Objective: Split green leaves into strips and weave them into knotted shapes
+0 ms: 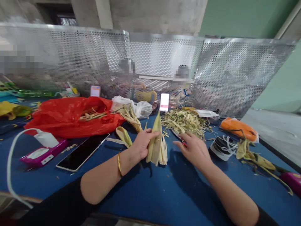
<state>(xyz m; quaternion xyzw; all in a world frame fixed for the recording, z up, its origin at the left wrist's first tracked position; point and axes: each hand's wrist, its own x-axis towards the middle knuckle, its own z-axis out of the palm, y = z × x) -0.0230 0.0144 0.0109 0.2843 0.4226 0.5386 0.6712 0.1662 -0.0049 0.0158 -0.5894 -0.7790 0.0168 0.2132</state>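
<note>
My left hand [143,142], with a gold bangle at its wrist, pinches several pale corn husk pieces [154,145] between thumb and fingers. They stand upright, the tallest tapering to a greenish point. To the right, my right hand [194,147] is curled over red-handled scissors [184,143]; the handle shows between thumb and fingers, and most of the tool is hidden. Just beyond that hand lies a heap of shredded husk [187,121]. A loose husk [124,135] rests left of my left hand.
On the blue table [150,201] are a red plastic bag [58,114] with husks, a phone [83,153], a purple power strip [44,153] with a white plug, a black-and-white cord spool [222,149] and an orange packet [239,129]. A perforated metal screen [162,56] stands behind.
</note>
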